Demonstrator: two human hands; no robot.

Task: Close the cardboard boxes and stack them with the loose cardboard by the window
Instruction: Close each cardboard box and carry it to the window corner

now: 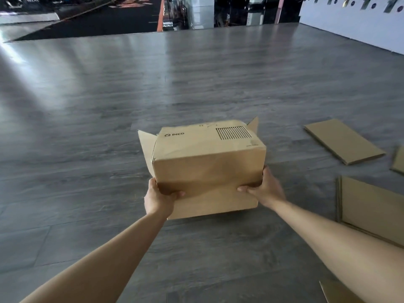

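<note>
Cardboard box point(207, 165) held above the floor point(87, 127), both hands gripping its near lower corners.
Left hand point(158, 196) and right hand point(263, 188) curled around them; the box appeared light, creased, side flaps loose. Support the underside.

Bare forearms; left hand point(158, 199) and right hand point(265, 190) ungloved.
</note>
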